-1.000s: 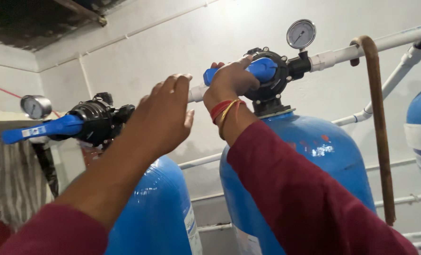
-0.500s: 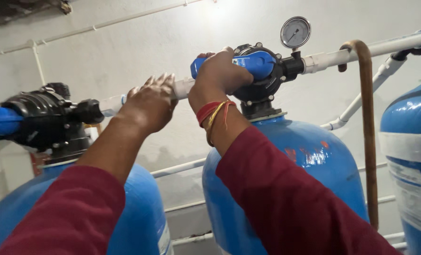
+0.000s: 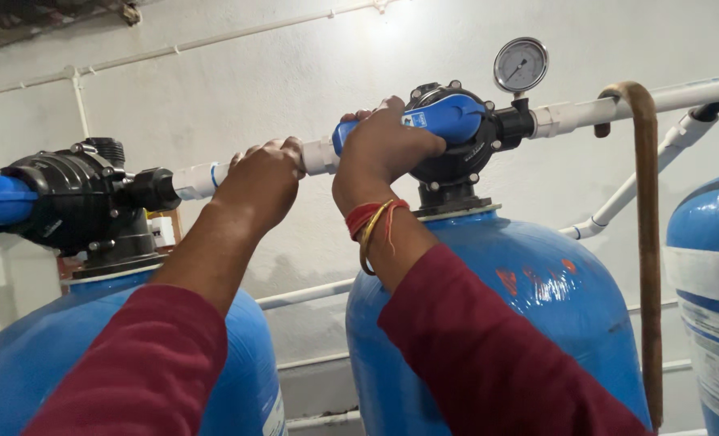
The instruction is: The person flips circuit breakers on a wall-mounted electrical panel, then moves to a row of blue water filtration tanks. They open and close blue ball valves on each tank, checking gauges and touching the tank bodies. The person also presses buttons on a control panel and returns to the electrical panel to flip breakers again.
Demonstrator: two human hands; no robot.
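The fingers of the right hand [image 3: 387, 149] are curled shut around the blue valve lever [image 3: 424, 119], which sits atop the black valve head [image 3: 456, 149] of the middle blue tank [image 3: 529, 323]. The fingers of the left hand [image 3: 264, 179] are closed over the white pipe [image 3: 202, 178] that joins the two valve heads. The lever is best turned steadily with the pipe held firm, so that no strain is passed to the joints. Just beside the lever a pressure gauge [image 3: 521, 64] is mounted, and it should not be knocked. A rusty bent pipe [image 3: 646, 242] is hung over the line to the right. A second valve head [image 3: 77, 198] is seen on the left tank [image 3: 44, 363], well clear of the hands.
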